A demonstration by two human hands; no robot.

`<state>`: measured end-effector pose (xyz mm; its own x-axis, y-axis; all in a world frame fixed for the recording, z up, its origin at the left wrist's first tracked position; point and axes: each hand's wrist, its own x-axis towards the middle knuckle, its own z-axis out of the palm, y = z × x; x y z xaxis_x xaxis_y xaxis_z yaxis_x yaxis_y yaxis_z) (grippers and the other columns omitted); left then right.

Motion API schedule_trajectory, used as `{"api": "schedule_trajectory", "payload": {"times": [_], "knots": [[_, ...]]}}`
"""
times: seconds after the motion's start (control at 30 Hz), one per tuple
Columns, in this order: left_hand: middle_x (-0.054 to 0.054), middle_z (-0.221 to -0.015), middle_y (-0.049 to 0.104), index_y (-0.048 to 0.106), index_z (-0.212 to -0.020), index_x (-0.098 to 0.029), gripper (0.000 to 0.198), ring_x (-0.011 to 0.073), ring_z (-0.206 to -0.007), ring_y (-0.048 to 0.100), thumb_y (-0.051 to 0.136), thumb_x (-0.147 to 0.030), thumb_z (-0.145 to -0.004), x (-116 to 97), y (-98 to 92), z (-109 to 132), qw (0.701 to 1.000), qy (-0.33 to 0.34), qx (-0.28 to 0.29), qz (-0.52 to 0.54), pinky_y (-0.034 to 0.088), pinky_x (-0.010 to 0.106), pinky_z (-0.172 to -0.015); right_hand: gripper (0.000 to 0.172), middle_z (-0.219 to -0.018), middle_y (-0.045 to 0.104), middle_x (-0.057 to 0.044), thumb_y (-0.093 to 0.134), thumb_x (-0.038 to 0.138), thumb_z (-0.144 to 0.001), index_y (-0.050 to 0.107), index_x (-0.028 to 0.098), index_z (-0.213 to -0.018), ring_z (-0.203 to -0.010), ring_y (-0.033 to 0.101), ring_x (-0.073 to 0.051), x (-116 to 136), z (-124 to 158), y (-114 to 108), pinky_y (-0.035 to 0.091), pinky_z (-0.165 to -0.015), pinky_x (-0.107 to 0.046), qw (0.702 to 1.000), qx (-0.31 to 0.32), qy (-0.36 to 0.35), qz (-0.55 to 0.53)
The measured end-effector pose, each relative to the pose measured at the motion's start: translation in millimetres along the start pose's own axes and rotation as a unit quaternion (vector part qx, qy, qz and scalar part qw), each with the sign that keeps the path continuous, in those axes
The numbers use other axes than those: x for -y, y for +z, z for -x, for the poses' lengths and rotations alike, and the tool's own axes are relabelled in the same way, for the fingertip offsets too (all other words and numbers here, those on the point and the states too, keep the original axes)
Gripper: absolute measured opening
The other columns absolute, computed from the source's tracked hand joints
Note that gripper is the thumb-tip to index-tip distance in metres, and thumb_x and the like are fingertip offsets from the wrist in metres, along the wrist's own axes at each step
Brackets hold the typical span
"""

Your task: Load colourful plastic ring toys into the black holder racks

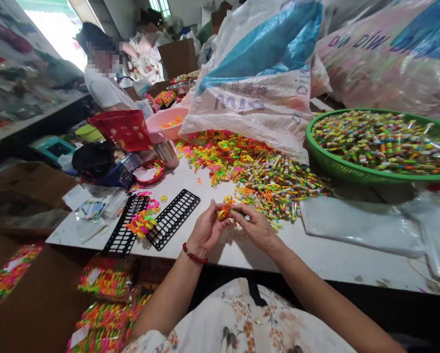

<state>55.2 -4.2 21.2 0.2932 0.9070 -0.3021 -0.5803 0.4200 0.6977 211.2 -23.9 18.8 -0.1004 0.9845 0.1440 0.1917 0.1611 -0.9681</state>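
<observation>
My left hand [205,228] and my right hand [255,224] meet just above the white table's front edge [315,260]. Both pinch a small cluster of orange and yellow plastic ring pieces [226,208] between their fingertips. A red bead bracelet sits on my left wrist. Beyond my hands lies a big pile of neon plastic rings and small wrapped candy tubes [256,171]. To the left lie two black plastic grid trays [171,218], with a few finished colourful pieces [142,221] between them.
A green basket [337,164] full of wrapped candies stands at the right. Large plastic sacks [256,73] lean behind the pile. A pink basin [157,122], a red bag [122,128] and a metal cup [166,152] stand at the left. Another person [105,83] sits far back. Cartons of bagged rings [105,279] are below.
</observation>
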Motion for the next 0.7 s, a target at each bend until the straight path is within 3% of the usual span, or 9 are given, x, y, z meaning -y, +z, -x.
{"api": "schedule_trajectory", "payload": {"times": [0.17,0.3,0.43,0.6,0.7], "knots": [[0.003,-0.080,0.067,0.065,-0.084,-0.010,0.027,0.0089,-0.067,0.063,0.083,-0.024,-0.071,10.7,0.3,7.2,0.999,-0.036,-0.014,-0.001,0.052,0.019,-0.065,0.027,-0.101,0.073,-0.005,0.059,0.043,-0.089,0.072,0.021,-0.101,-0.095,0.065,-0.022,-12.5,14.4,-1.5,0.048,-0.086,-0.034,1.000,-0.013,0.018,-0.002],[0.003,-0.086,0.068,0.064,-0.090,-0.012,0.035,0.0108,-0.073,0.065,0.086,-0.016,-0.064,12.2,0.9,12.3,0.998,-0.062,0.011,-0.015,0.052,0.022,-0.070,0.027,-0.099,0.073,-0.004,0.062,0.043,-0.087,0.072,0.022,-0.100,-0.092,0.065,-0.021,-14.6,23.8,-5.2,0.048,-0.082,-0.032,0.999,-0.017,0.034,-0.011],[0.002,-0.079,0.066,0.062,-0.083,-0.012,0.037,0.0095,-0.067,0.062,0.088,-0.027,-0.062,17.7,3.4,16.2,0.998,-0.052,0.015,-0.036,0.050,0.021,-0.066,0.024,-0.094,0.071,-0.002,0.061,0.042,-0.088,0.072,0.023,-0.098,-0.089,0.063,-0.019,-12.9,29.3,-7.6,0.047,-0.082,-0.032,0.999,-0.006,0.033,-0.037],[-0.001,-0.069,0.063,0.060,-0.077,-0.013,0.046,0.0073,-0.059,0.056,0.090,-0.042,-0.056,24.7,4.2,18.3,0.998,0.002,-0.025,-0.058,0.047,0.020,-0.059,0.022,-0.087,0.063,-0.003,0.073,0.044,-0.078,0.075,0.023,-0.085,-0.086,0.058,-0.019,-11.9,35.1,-12.1,0.043,-0.081,-0.033,0.998,-0.048,0.004,0.039],[-0.003,-0.063,0.059,0.060,-0.073,-0.012,0.047,0.0046,-0.054,0.050,0.089,-0.046,-0.057,25.6,3.8,19.2,0.996,0.020,-0.045,-0.078,0.039,0.016,-0.051,0.025,-0.074,0.055,0.001,0.077,0.046,-0.073,0.072,0.022,-0.080,-0.072,0.051,-0.015,-11.7,38.3,-13.2,0.040,-0.071,-0.030,0.997,-0.059,0.039,0.027]]}}
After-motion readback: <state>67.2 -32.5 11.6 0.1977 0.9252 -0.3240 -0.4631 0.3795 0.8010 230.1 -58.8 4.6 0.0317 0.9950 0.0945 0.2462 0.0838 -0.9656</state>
